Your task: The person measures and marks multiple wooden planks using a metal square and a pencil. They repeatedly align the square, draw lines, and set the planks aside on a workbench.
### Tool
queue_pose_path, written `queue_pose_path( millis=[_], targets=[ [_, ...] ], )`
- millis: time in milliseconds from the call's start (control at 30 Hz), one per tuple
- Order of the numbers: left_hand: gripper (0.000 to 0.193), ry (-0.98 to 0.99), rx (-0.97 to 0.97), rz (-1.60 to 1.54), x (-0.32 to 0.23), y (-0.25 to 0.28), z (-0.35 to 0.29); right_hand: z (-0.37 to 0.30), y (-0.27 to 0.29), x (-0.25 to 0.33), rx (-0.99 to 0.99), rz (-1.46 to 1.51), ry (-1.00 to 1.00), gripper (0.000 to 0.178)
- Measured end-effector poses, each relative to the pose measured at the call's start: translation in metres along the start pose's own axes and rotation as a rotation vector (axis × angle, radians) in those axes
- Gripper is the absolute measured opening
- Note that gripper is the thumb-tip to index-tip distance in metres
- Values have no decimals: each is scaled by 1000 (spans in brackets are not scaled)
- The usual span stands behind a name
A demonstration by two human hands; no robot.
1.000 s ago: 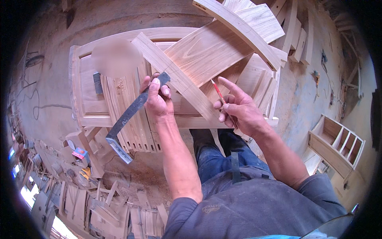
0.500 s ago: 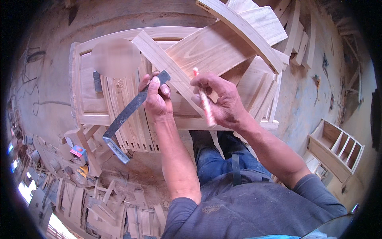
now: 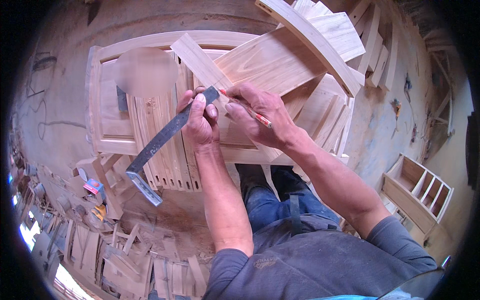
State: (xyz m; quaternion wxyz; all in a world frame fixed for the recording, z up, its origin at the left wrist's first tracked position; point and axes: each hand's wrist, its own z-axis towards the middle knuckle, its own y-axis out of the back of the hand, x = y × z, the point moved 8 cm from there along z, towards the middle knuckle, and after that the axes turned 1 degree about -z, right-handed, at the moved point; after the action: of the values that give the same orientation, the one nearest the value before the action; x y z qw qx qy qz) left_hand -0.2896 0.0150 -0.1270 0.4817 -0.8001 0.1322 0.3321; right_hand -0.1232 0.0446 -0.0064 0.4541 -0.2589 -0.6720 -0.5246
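Left hand: The left hand point(image 3: 202, 120) is gripping the square point(image 3: 162, 137) near the blade's upper end; its thumb is pressing on top and its fingers are closing narrowly around the dark blade.
Right hand: The right hand point(image 3: 265, 112), at 3 o'clock from the left hand, is pinching a red pencil point(image 3: 259, 117); its fingers are bending narrowly around the shaft.
Pencil: Its tip is pointing to 10 o'clock and standing at the blade's end; whether it is touching wood, I cannot tell.
Square: Its metal-edged stock is hanging at 7 o'clock from the left hand.
Narrow board: The narrow board point(image 3: 197, 60) is running from 11 to 5 o'clock, passing beneath both hands.
Panelled frame: The panelled frame point(image 3: 117, 146) is bearing the narrow board and the slotted slats point(image 3: 159, 155), which are lying at 8 o'clock from the left hand, partly under the blade.
Upper pieces: At 1 o'clock from the right hand, a wide plank point(image 3: 275, 60) is lying with a curved rail point(image 3: 310, 42) crossing it.
Surroundings: A compartmented wooden unit point(image 3: 407, 202) is standing at 4 o'clock from the right hand; a red-and-blue box point(image 3: 93, 186) is sitting at 8 o'clock from the left.
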Motion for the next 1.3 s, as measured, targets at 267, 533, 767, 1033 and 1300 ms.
queue_pose_path(
  millis=[267, 533, 767, 1033, 1300],
  targets=[
    [32, -29, 36, -7, 0, -2, 2, 10, -7, 0, 9, 14, -8, 24],
    [33, 31, -77, 32, 16, 9, -46, -22, 8, 17, -21, -56, -40, 12],
    [32, 38, -81, -20, 24, 9, -78, -55, 24, 20, -178, -94, -10, 17],
    [34, -10, -85, 27, 6, 2, -24, -75, 1, -11, -98, -323, -2, 61],
    [35, 12, -22, 10, 14, -14, -2, -84, 4, -30, -149, -306, -18, 58]
  ],
)
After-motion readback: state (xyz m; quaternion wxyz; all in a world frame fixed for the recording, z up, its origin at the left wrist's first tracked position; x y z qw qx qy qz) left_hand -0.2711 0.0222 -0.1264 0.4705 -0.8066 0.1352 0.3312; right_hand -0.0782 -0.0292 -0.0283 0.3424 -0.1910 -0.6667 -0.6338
